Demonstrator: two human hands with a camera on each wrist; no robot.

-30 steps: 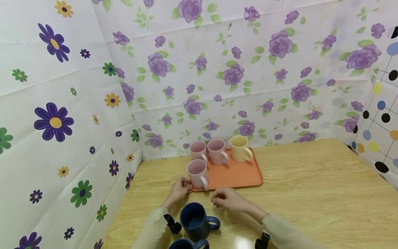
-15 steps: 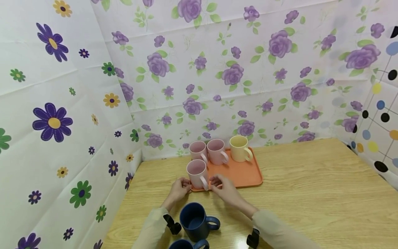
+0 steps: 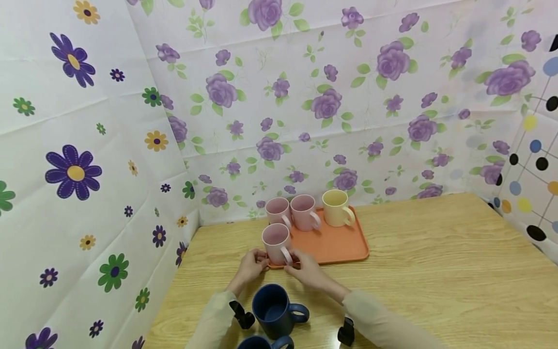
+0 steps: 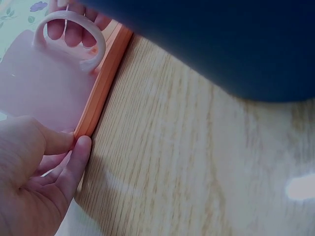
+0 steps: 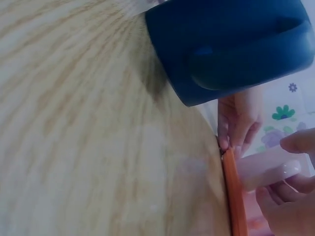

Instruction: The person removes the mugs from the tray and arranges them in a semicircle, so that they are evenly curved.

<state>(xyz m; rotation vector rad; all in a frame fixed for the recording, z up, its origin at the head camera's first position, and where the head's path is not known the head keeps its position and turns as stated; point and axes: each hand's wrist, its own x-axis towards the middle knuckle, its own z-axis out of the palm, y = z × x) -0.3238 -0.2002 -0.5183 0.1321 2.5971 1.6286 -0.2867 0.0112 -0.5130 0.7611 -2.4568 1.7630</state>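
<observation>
A pink mug (image 3: 275, 243) stands upright at the near left corner of an orange tray (image 3: 335, 245). My left hand (image 3: 252, 264) pinches that tray corner between thumb and finger, as the left wrist view shows at the tray's edge (image 4: 101, 86). Beside the mug's handle (image 5: 275, 176) is my right hand (image 3: 305, 267), its bent fingers and thumb spread about it. Through the handle loop, in the left wrist view, several fingertips (image 4: 74, 34) show behind it. A gap is visible between one digit and the handle in the right wrist view.
Two more pink mugs (image 3: 303, 213) and a yellow mug (image 3: 334, 208) stand along the tray's back. Between my forearms is a dark blue mug (image 3: 271, 310), with another blue mug (image 3: 255, 342) cut off at the bottom edge. Flowered sheets (image 3: 279, 121) stand behind and left.
My right hand has moved left and forward, from the table in front of the tray to the near pink mug's handle. The left hand stays at the tray corner.
</observation>
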